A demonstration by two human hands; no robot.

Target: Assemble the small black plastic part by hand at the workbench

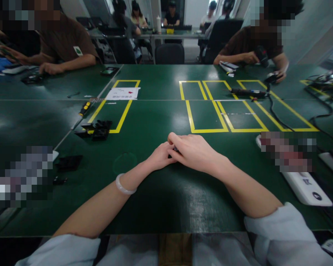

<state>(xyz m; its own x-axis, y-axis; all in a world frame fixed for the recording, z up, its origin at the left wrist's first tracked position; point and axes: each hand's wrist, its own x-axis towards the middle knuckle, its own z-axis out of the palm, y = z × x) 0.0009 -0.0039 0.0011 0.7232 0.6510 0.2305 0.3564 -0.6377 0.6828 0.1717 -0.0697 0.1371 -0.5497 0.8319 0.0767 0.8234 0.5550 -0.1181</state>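
Over the green table (161,207), my two hands meet in front of me. My right hand (198,149) lies across the fingers of my left hand (161,155), and the fingers of both are curled together. A tiny dark spot shows between them, too small to name; whatever is inside, if anything, is hidden. A pale bangle (125,186) circles my left wrist. Yellow tape outlines (209,130) mark the tabletop just beyond my hands.
Black plastic parts (101,130) and a yellow-black screwdriver (84,108) lie left, near a white printed sheet (123,93). At right are an electric screwdriver (248,92) with its cable and a white case (308,188). Two people work across the table, one holding a power drill (261,56).
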